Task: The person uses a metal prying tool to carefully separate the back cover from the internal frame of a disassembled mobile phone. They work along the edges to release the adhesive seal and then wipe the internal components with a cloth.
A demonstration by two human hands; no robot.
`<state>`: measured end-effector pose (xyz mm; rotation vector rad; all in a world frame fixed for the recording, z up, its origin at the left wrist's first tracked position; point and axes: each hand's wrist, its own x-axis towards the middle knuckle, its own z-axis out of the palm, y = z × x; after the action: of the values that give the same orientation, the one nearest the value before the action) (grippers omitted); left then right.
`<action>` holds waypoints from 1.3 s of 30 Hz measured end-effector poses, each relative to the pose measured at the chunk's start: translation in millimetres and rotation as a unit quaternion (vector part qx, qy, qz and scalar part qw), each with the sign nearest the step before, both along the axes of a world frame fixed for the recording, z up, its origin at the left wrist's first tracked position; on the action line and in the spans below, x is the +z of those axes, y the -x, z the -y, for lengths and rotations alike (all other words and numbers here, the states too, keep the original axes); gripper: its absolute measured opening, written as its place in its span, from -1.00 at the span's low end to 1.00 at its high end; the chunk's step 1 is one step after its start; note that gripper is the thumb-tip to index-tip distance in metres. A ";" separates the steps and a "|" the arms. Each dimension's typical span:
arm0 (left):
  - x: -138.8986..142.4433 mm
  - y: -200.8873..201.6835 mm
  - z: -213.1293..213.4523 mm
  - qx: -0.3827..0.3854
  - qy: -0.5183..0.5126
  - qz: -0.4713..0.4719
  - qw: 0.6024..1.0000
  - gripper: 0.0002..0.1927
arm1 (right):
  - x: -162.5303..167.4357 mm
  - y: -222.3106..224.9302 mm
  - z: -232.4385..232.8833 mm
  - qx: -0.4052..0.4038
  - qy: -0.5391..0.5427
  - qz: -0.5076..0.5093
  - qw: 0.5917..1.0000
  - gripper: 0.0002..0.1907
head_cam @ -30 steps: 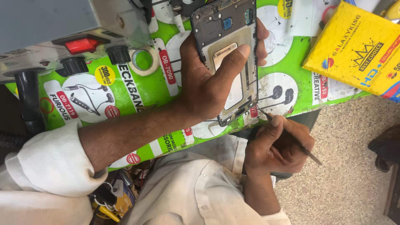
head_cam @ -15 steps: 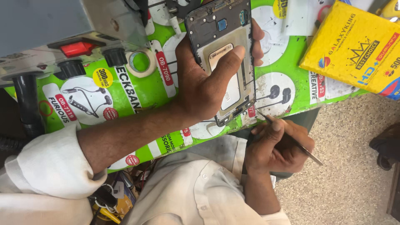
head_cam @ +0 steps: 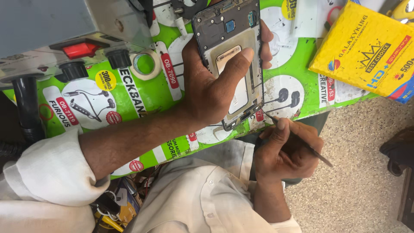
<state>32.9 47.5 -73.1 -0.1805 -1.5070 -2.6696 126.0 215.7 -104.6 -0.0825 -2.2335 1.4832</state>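
Left hand (head_cam: 211,92) wrapped around an opened phone frame (head_cam: 233,56), thumb pressed across its pale inner panel, held just above the green printed mat (head_cam: 142,92) near the counter's front edge. Right hand (head_cam: 284,153) pinched closed on a thin metal pick (head_cam: 302,140), tip apparently touching the frame's lower corner, though blurred there. Tape roll (head_cam: 144,64) beside the grey power box (head_cam: 64,34) at the back left; yellow packet (head_cam: 366,47) at the right corner.
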 end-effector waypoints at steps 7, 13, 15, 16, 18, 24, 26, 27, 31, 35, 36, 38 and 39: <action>-0.6 0.9 -2.6 0.013 -0.009 0.006 1.000 -0.86 | -3.4 1.6 2.9 -0.002 -0.041 -0.041 0.998 -0.83; -5.1 0.8 -2.5 0.009 0.022 -0.007 1.000 -0.85 | -7.9 4.4 5.5 -0.001 -0.096 -0.106 0.990 -0.84; -6.2 0.1 -3.3 -0.001 0.011 -0.011 1.000 -0.84 | -8.9 5.1 6.0 -0.016 -0.080 -0.108 0.991 -0.85; -6.8 0.3 -3.4 -0.004 0.006 -0.013 1.000 -0.83 | -9.2 5.2 6.1 -0.021 -0.058 -0.103 0.993 -0.86; -8.2 1.3 -4.1 -0.002 0.002 -0.013 1.000 -0.82 | -9.5 5.2 6.3 -0.017 0.043 -0.066 0.997 -0.85; -9.7 0.8 -4.1 -0.002 0.013 -0.004 1.000 -0.81 | -7.8 2.6 5.5 -0.018 0.121 -0.052 0.991 -0.79; -9.6 0.2 -4.1 -0.007 0.010 0.002 1.000 -0.81 | -6.7 1.2 5.0 -0.017 0.078 -0.051 0.995 -0.79; -9.7 0.6 -4.3 -0.007 0.006 0.003 1.000 -0.81 | -6.1 0.4 4.8 -0.017 0.070 -0.053 0.996 -0.79; -10.3 2.1 -7.1 -0.007 -0.011 0.002 1.000 -0.81 | -3.7 -2.4 3.9 -0.020 0.056 -0.052 0.997 -0.79; -10.7 0.1 -6.5 -0.008 0.003 -0.004 1.000 -0.81 | -2.2 -4.5 3.5 -0.011 0.009 -0.046 0.999 -0.82; -10.8 -0.3 -5.9 -0.010 0.007 -0.003 1.000 -0.81 | -2.1 -4.9 3.4 -0.008 -0.004 -0.046 0.999 -0.84; -11.0 -0.9 -4.4 -0.015 0.018 0.004 1.000 -0.81 | -2.1 -5.2 3.6 -0.005 -0.027 -0.044 0.999 -0.86; -11.2 -0.4 -4.9 -0.014 0.015 0.007 1.000 -0.81 | -2.3 -5.3 3.7 -0.004 -0.034 -0.044 0.998 -0.86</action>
<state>33.2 52.4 -84.3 -0.1874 -1.5610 -2.6755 131.3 212.0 -106.8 -0.0041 -2.2072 1.3793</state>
